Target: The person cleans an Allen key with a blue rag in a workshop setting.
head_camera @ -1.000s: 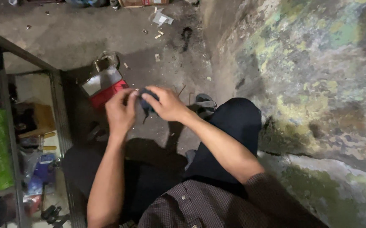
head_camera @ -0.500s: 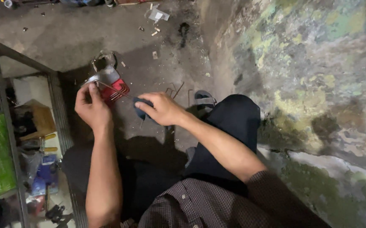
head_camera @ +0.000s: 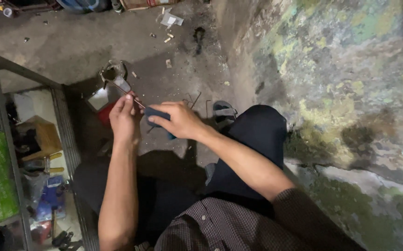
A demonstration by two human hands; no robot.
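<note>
Both hands raised over concrete floor (head_camera: 62,42) | left hand (head_camera: 124,118) pinching thin rod (head_camera: 126,91) | right hand (head_camera: 180,121) closed around dark blue object (head_camera: 157,114) | mossy wall (head_camera: 340,69) alongside

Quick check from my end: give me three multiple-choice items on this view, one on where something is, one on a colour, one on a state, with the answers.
1. Where does the sandal lie?
A. On the floor next to the wall
B. On the shelf at the left
C. In the person's lap

2. What colour is the thing held in the right hand?
A. Yellow
B. Dark blue
C. White

3. How does the left hand hold the thin rod?
A. Flat open palm under it
B. Not touching it
C. Pinched between the fingertips

Answers: 1 A, the sandal sits on the concrete by the foot of the mossy wall. 2 B, the dark blue object shows between the fingers. 3 C, the fingertips close on the rod's near end.
</note>
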